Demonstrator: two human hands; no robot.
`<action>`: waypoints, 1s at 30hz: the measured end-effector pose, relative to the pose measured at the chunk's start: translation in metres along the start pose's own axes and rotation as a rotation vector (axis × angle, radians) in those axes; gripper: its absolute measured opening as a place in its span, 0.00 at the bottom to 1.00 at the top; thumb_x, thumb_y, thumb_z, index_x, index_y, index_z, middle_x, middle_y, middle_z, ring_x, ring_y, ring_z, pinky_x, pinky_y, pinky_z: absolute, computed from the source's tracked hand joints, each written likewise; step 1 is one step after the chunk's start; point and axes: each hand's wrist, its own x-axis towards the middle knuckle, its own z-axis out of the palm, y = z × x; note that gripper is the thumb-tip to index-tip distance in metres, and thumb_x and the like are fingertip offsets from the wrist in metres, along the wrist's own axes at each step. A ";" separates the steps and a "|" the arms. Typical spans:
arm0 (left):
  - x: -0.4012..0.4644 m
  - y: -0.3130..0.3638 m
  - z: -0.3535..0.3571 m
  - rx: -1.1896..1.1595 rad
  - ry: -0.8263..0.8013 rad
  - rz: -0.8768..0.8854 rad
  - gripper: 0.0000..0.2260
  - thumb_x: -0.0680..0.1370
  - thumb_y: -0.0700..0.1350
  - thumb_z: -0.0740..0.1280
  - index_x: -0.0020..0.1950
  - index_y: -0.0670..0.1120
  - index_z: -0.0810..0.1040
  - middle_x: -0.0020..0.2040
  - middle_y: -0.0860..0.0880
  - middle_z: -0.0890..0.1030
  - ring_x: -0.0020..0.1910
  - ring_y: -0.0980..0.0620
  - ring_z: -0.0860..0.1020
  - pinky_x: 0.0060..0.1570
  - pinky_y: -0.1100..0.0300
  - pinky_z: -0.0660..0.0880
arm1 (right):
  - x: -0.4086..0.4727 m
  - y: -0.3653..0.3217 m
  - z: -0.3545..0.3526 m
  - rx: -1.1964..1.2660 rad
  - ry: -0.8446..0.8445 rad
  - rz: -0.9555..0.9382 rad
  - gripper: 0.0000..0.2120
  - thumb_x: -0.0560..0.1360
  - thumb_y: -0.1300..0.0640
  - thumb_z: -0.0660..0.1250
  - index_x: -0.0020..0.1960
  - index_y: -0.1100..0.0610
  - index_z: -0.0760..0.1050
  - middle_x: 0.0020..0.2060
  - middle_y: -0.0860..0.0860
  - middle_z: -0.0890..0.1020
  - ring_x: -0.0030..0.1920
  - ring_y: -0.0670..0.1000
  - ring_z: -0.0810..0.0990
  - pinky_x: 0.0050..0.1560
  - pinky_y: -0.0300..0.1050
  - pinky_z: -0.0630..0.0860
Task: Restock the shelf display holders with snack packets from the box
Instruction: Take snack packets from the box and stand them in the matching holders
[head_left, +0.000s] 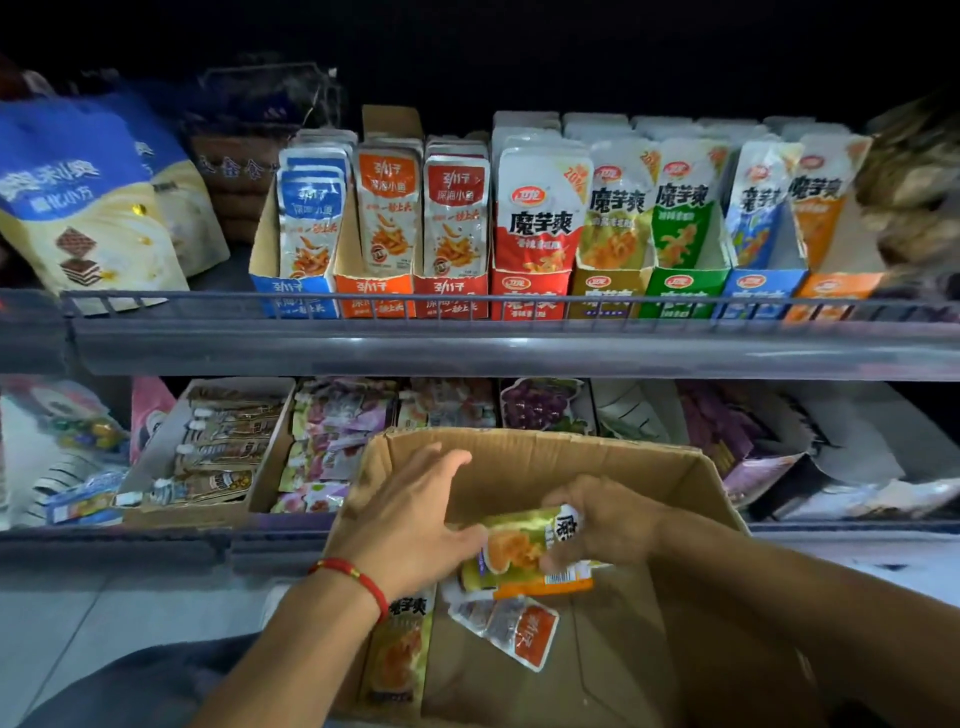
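Hands meet over the open cardboard box (545, 467): the right hand (597, 519) has its grip curled round a small stack of yellow-green snack packets (519, 551), while the left hand (410, 514) (red cord at the wrist) touches the stack's edge with fingers spread. More packets lie loose in the box bottom. Above, the shelf's display holders (608, 291) stand in a row, filled with upright packets.

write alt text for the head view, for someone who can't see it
Both hands hold a yellow-green snack packet over an open cardboard box, the right hand gripping it and the left hand touching it. Above, a shelf carries a row of display holders filled with packets.
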 end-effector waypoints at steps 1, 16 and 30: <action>0.001 0.003 -0.001 -0.034 -0.022 0.009 0.36 0.75 0.66 0.67 0.79 0.62 0.56 0.79 0.60 0.60 0.78 0.54 0.61 0.78 0.44 0.58 | -0.013 -0.004 -0.014 0.115 0.005 -0.004 0.15 0.70 0.48 0.81 0.51 0.55 0.83 0.45 0.46 0.87 0.45 0.44 0.84 0.46 0.40 0.79; 0.020 0.027 -0.002 -1.081 0.212 -0.011 0.10 0.73 0.47 0.76 0.54 0.54 0.86 0.51 0.47 0.88 0.50 0.45 0.86 0.56 0.39 0.80 | -0.068 -0.022 -0.063 0.863 0.454 0.099 0.17 0.71 0.62 0.79 0.56 0.65 0.79 0.46 0.60 0.88 0.49 0.60 0.88 0.59 0.60 0.82; 0.008 0.017 -0.021 -1.242 0.454 -0.048 0.11 0.76 0.39 0.74 0.53 0.54 0.86 0.45 0.50 0.88 0.44 0.50 0.87 0.44 0.48 0.84 | -0.131 -0.088 -0.179 -0.022 1.381 -0.298 0.05 0.78 0.54 0.74 0.47 0.49 0.78 0.35 0.35 0.80 0.36 0.37 0.78 0.36 0.32 0.72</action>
